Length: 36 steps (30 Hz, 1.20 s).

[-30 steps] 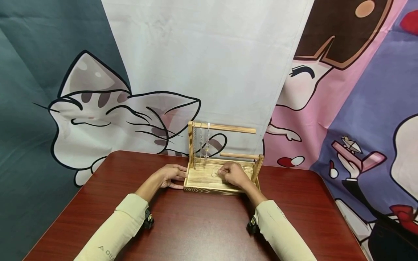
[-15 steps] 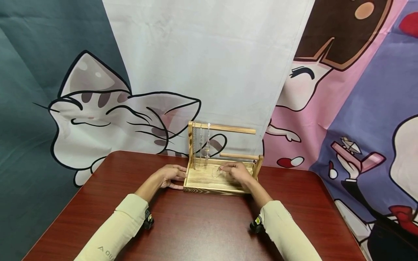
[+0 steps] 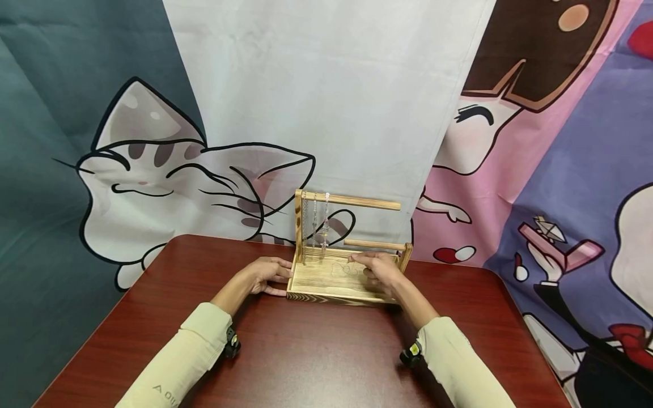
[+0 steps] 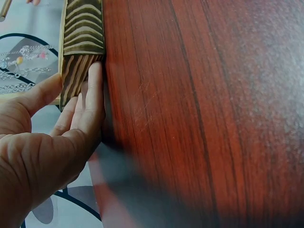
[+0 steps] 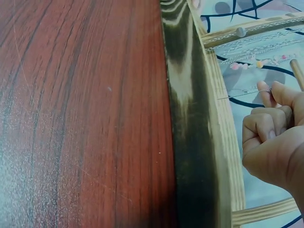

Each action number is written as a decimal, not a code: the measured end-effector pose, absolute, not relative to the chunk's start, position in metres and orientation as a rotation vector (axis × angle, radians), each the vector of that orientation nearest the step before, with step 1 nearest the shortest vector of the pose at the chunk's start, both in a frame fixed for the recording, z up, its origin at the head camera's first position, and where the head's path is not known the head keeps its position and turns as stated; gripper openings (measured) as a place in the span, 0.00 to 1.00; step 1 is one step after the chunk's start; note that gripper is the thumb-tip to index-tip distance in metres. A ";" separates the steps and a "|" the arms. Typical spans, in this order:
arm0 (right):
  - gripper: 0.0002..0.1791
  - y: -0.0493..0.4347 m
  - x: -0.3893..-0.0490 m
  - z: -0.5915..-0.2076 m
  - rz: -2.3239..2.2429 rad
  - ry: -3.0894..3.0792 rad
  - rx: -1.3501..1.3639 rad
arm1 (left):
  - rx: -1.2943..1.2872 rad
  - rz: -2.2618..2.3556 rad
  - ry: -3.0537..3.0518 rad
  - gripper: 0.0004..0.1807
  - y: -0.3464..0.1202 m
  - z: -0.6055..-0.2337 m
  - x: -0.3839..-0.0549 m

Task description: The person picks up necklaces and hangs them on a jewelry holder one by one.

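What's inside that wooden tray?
There's a thin, loopy strand in or just above the wooden tray, pinched by the right hand. The hand blocks part of the tray's right side, so anything underneath can't be seen.

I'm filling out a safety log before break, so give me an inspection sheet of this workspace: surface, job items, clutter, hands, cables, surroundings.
Surface: red-brown wood-grain table, glossy, with faint pale scratch-like marks.
Job items: wooden stand with a tray base and two bars; silvery necklaces hang near the left end of the upper bar; a thin strand is held at the tray, its full shape too fine to tell.
Clutter: nothing seen.
Left hand: touches the stand's left end.
Right hand: pinches the thin strand between thumb and index finger.
Cables: nothing seen.
Surroundings: printed cartoon backdrop behind the table; black devices at both wrists.
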State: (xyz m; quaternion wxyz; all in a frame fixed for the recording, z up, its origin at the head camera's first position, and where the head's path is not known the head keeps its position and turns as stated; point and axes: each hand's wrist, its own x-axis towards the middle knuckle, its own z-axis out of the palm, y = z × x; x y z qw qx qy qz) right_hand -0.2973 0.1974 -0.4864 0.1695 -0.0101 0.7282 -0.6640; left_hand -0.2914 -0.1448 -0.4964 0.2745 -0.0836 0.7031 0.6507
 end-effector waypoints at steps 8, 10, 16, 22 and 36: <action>0.20 0.204 -0.288 -0.475 -1.983 1.982 -0.023 | -0.233 1.749 1.881 0.30 -0.144 -0.495 -0.291; 0.20 0.205 -0.286 -0.473 -1.988 1.982 -0.026 | -0.234 1.750 1.879 0.30 -0.144 -0.496 -0.292; 0.17 0.206 -0.279 -0.467 -2.018 1.971 -0.038 | -0.221 1.746 1.888 0.29 -0.144 -0.496 -0.291; 0.10 0.203 -0.273 -0.459 -2.031 1.973 -0.086 | -0.228 1.747 1.892 0.29 -0.144 -0.495 -0.291; 0.11 0.206 -0.270 -0.425 -2.118 1.959 -0.131 | -0.218 1.749 1.889 0.29 -0.145 -0.495 -0.291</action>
